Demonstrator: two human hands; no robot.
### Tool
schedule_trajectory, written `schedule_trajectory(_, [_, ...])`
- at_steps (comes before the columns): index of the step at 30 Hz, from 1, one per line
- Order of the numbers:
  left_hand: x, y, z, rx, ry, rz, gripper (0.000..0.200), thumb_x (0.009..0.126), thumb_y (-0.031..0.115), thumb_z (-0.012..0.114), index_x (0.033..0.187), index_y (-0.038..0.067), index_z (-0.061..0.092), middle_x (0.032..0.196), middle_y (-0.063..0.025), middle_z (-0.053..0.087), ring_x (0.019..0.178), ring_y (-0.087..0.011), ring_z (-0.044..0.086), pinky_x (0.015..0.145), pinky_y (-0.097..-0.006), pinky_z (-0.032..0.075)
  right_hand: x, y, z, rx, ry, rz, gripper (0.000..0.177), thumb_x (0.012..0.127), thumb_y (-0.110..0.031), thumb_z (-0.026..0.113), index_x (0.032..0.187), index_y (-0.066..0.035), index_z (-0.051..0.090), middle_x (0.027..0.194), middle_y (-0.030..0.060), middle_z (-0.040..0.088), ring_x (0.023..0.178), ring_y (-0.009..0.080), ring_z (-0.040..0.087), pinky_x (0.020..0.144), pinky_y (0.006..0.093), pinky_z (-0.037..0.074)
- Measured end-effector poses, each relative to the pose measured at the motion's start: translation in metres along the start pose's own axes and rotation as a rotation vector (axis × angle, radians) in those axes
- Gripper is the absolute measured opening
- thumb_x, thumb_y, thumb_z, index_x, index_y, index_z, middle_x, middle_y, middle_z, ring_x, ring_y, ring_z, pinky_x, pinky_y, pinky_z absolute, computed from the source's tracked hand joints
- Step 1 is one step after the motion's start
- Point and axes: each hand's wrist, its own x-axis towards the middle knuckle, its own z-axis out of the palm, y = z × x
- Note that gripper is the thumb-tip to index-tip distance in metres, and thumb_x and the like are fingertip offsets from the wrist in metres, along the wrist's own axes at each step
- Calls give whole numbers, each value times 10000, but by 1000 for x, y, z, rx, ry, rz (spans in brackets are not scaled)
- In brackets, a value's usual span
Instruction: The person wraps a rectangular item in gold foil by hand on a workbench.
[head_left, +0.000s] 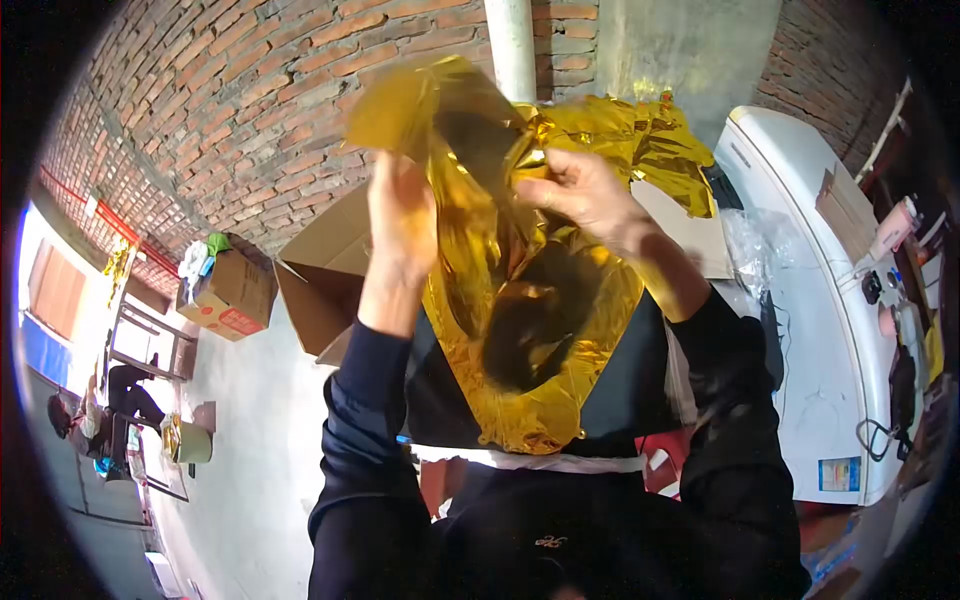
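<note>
A piece of shiny gold foil (455,250) hangs between my hands, its top corner raised and blurred by motion. The lower end tapers to a crumpled edge over a black surface (625,385) in front of me. My right hand (585,195) pinches the foil between thumb and fingers near its upper right side. On the left side my left hand (402,215) is closed on the foil's edge, with its fingertips partly hidden behind the sheet. More crumpled gold foil (640,140) lies just beyond my right hand.
An open cardboard box (320,270) stands to the left of the black surface. At right is a long white appliance (820,300) with small items along its far side. A packed carton (228,295) sits on the floor, and a seated person (95,425) is far left.
</note>
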Motion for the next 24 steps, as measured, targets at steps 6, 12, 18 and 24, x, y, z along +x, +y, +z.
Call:
schedule_trajectory(6, [-70, -33, -5, -82, 104, -326, 791, 956, 691, 560, 1504, 128, 466, 1547, -145, 470, 1376, -353, 509, 1067, -636, 464, -20, 36, -26, -205, 153, -43, 322, 1003, -287, 708, 1119, 10, 748, 906, -42, 695, 841, 33, 563, 742, 247, 486])
schedule_trajectory(12, [-50, -39, -18, 621, 169, -253, 344, 1024, 236, 663, 1304, 43, 609, 1166, -48, 699, 1010, -148, 688, 878, -324, 583, -36, 12, -16, -266, 87, 202, 364, 988, -321, 730, 776, -26, 727, 654, -112, 510, 610, 0, 411, 497, 265, 325])
schedule_trajectory(18, [-29, -64, -29, 781, 429, 15, 218, 1064, 241, 607, 944, 65, 654, 787, 38, 619, 618, -56, 536, 542, -246, 410, -38, 27, -7, -352, 22, -133, 311, 979, -243, 720, 961, 53, 628, 689, 91, 495, 687, 70, 446, 593, 308, 419])
schedule_trajectory(24, [-25, -59, -21, 788, 523, -41, 471, 1074, 341, 582, 687, 76, 625, 563, 24, 549, 433, -78, 453, 433, -260, 357, -37, 25, -19, -264, -3, -64, 273, 1017, -178, 660, 1167, 48, 640, 921, 3, 631, 861, 63, 517, 751, 269, 473])
